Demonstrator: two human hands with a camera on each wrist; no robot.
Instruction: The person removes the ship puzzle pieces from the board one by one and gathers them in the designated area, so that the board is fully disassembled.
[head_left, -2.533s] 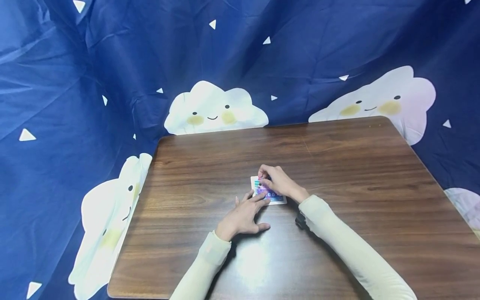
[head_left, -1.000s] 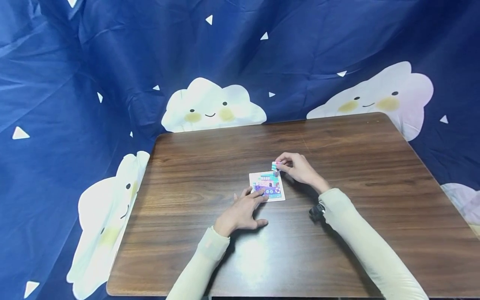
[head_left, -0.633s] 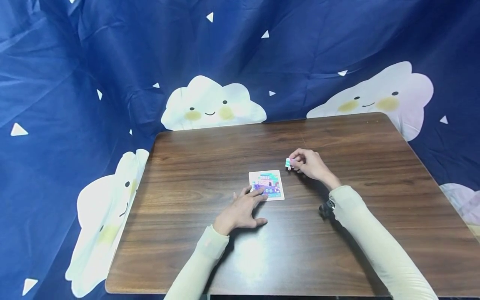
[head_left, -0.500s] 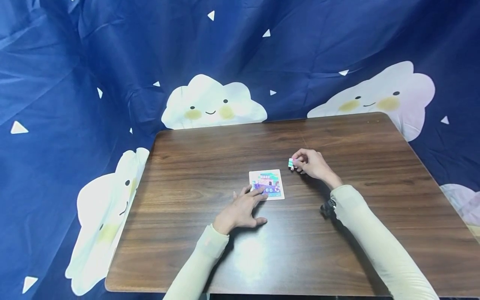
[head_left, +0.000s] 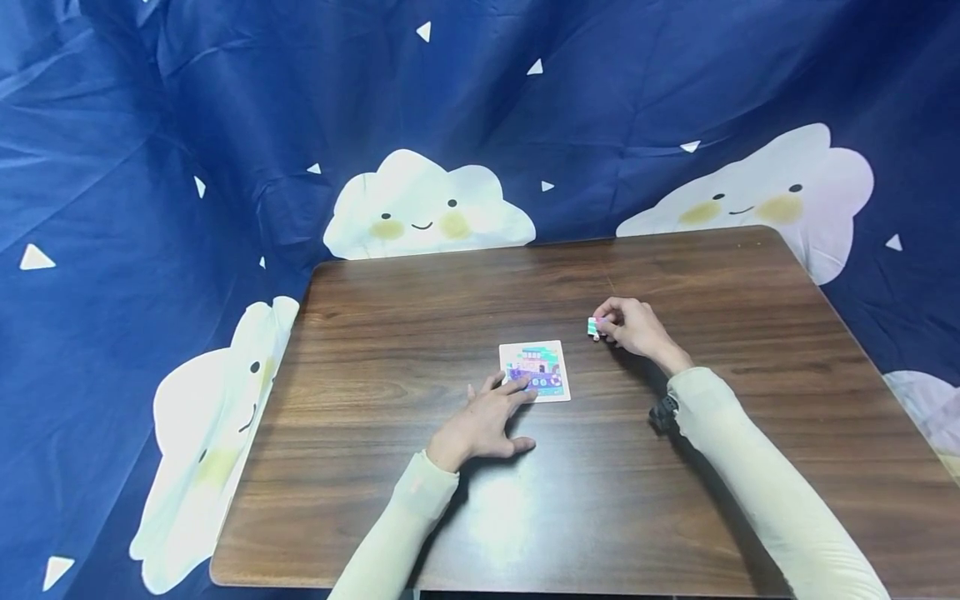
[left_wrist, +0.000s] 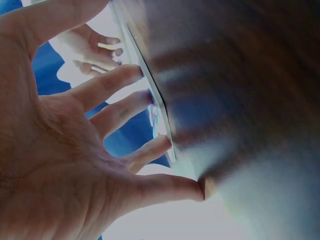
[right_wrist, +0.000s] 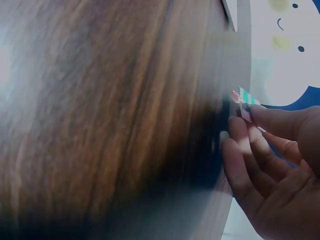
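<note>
A small square picture puzzle with a white border and a purple, pink and teal picture lies flat near the middle of the table. My left hand spreads its fingers at the near left part of the puzzle. In the left wrist view, several fingertips rest on the puzzle's edge, and the thumb touches the tabletop. To the right of the puzzle, my right hand pinches a small puzzle piece between thumb and fingers. The piece is striped teal and white with some pink, and a knob shows at its lower edge.
The brown wood-grain table has rounded corners. Behind it and along its left side hangs a blue curtain printed with white clouds and triangles. A small black device sits at the right wrist.
My right hand has lifted away from the puzzle's upper part and moved right, carrying the piece. My left hand has stayed at the puzzle.
</note>
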